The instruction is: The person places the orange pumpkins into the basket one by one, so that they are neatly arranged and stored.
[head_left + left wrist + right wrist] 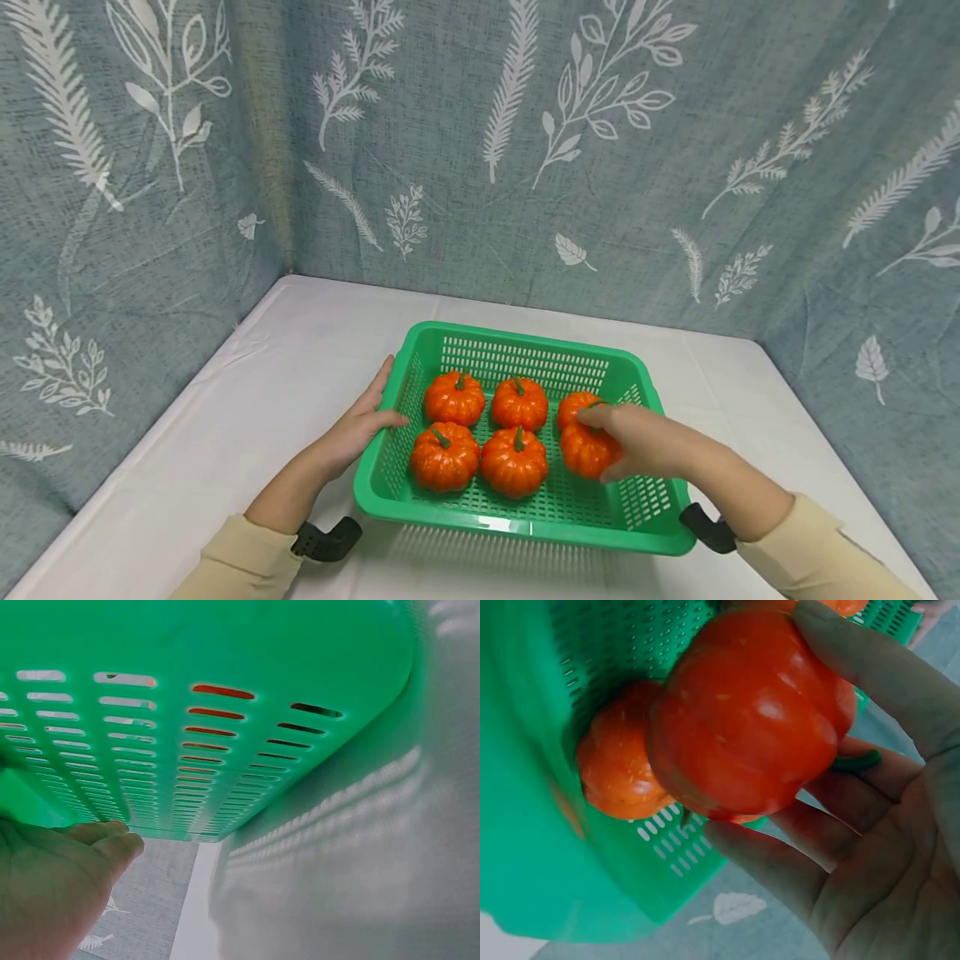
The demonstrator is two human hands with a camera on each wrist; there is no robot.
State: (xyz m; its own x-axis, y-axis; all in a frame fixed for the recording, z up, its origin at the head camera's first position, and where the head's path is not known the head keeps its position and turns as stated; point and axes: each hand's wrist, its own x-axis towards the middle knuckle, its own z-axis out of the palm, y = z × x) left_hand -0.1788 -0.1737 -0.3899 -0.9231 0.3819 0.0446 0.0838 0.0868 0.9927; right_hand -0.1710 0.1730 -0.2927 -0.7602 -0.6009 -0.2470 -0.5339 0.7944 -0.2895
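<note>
My left hand [350, 436] grips the left rim of a green plastic basket [495, 523], thumb over the edge and fingers along the outer wall. In the left wrist view, the fingers [112, 847] lie against the slotted side. My right hand [652, 437] holds a small orange pumpkin [750, 720] with a green stem at the basket's right end, thumb and fingers curled round it. Another pumpkin [572, 405] lies just behind the held one, partly hidden by it. Several more pumpkins [514, 463] sit in two rows at the left and middle of the basket.
The basket stands on a table with a white cloth [322, 333]. A grey-blue curtain [450, 167] with white leaf prints hangs behind the table and along both sides. A black band [327, 540] is worn on each wrist.
</note>
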